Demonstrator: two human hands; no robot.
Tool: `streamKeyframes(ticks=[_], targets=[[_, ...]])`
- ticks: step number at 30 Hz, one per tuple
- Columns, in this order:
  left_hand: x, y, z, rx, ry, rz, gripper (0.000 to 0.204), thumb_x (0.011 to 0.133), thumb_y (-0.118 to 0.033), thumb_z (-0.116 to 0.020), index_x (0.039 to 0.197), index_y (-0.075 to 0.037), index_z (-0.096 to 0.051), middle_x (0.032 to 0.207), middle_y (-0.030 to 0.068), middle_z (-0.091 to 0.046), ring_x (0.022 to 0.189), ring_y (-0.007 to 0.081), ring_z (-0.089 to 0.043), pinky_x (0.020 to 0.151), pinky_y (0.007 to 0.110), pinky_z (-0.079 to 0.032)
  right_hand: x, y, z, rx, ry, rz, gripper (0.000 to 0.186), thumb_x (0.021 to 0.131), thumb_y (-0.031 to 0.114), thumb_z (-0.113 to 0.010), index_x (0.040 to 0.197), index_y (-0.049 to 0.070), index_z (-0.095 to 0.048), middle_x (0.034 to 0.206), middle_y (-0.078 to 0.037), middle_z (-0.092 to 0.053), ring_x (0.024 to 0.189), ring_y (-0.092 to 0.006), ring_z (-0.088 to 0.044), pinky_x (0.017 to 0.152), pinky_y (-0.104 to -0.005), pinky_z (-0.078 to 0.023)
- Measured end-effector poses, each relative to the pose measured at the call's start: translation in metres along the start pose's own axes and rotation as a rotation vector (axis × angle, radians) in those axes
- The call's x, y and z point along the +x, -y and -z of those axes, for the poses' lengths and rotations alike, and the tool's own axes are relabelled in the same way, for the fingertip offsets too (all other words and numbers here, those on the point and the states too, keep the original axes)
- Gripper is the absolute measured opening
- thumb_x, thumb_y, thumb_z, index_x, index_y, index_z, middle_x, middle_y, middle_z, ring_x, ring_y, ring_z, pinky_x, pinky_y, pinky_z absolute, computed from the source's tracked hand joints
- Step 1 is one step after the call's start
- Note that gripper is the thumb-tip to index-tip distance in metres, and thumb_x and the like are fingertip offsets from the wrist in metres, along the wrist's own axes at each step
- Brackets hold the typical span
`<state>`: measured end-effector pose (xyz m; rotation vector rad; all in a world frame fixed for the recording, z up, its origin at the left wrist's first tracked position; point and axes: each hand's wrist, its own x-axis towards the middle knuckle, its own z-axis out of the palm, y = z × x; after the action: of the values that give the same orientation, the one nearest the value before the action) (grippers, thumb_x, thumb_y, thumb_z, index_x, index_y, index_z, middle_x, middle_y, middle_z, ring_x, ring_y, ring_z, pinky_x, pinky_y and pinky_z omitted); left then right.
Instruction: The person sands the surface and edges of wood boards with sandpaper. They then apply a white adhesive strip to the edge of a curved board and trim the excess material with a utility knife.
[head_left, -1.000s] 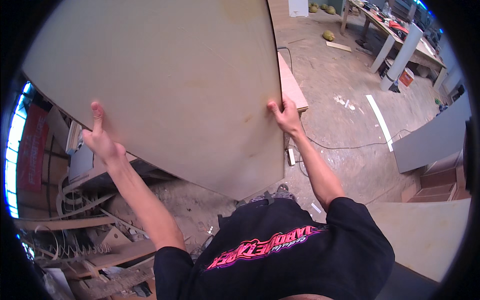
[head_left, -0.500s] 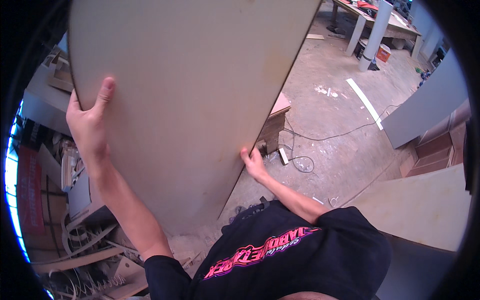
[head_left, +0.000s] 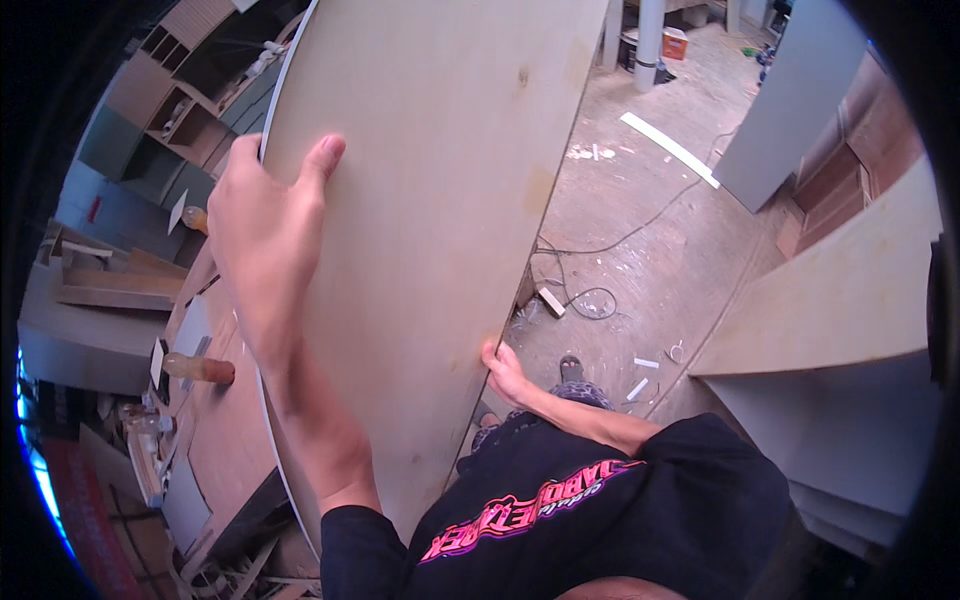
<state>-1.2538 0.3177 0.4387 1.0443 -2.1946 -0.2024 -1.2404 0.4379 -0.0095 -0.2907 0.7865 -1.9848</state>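
A large pale plywood panel (head_left: 430,200) stands on a slant before me, with a white strip along its left edge. My left hand (head_left: 268,225) grips that left edge high up, thumb on the panel's face and fingers behind it. Lower down, my right hand (head_left: 507,375) holds the opposite edge, thumb in front and the other fingers mostly hidden. Just left of the panel is a wooden work surface (head_left: 225,440), with a bottle of amber stuff (head_left: 200,368) lying near its edge.
Grey cabinets (head_left: 190,120) stand at the far left. On the floor to the right are a long white strip (head_left: 668,150), a cable (head_left: 640,232) and small scraps. Large boards (head_left: 800,110) lean at the right, near a pale curved panel (head_left: 830,290).
The panel has turned and tilted, and its left edge has moved right in view with my left hand. The work surface beside it and my feet have come into sight.
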Motion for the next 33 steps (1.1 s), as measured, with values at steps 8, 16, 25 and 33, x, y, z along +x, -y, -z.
streamKeyframes(ticks=[8,16,25,33], targets=[[0.034,0.077,0.051,0.086,0.036,-0.178,0.046,0.087,-0.038,-0.071,0.107,0.003,-0.066,0.092,0.023,-0.071,0.09,0.0368,-0.07,0.081,0.044,-0.052,-0.005,0.008,-0.071,0.323,0.396,-0.3,0.09,0.094,0.072,-0.031,0.15,0.002,-0.032,0.148,-0.012,-0.044,0.136,-0.0242,-0.043,0.112,-0.0443,-0.035],[0.015,0.144,0.065,0.19,0.179,-0.277,0.045,0.088,-0.036,-0.07,0.105,0.004,-0.065,0.096,0.0267,-0.068,0.095,0.0404,-0.066,0.083,0.045,-0.049,0.083,0.022,-0.107,0.559,0.116,-0.118,0.083,0.097,0.068,-0.023,0.151,0.005,-0.034,0.154,-0.018,-0.037,0.139,-0.0373,-0.04,0.115,-0.0556,-0.029],[0.056,0.285,-0.023,-0.24,0.383,-0.373,0.032,0.081,-0.016,-0.07,0.105,0.005,-0.066,0.082,0.0154,-0.068,0.073,0.0241,-0.064,0.068,0.038,-0.051,0.035,-0.071,-0.129,0.772,-0.164,-0.187,0.085,0.089,0.069,-0.028,0.143,0.007,-0.049,0.145,-0.016,-0.05,0.131,-0.0346,-0.048,0.11,-0.0522,-0.037],[0.059,0.306,-0.145,-0.452,0.721,-0.387,0.039,0.082,-0.014,-0.068,0.115,0.007,-0.062,0.1,0.0191,-0.066,0.091,0.0287,-0.062,0.082,0.04,-0.049,0.023,-0.128,-0.14,0.956,-0.359,-0.316,0.088,0.088,0.071,-0.028,0.146,0.007,-0.046,0.152,-0.019,-0.041,0.137,-0.0381,-0.039,0.113,-0.0569,-0.029]])
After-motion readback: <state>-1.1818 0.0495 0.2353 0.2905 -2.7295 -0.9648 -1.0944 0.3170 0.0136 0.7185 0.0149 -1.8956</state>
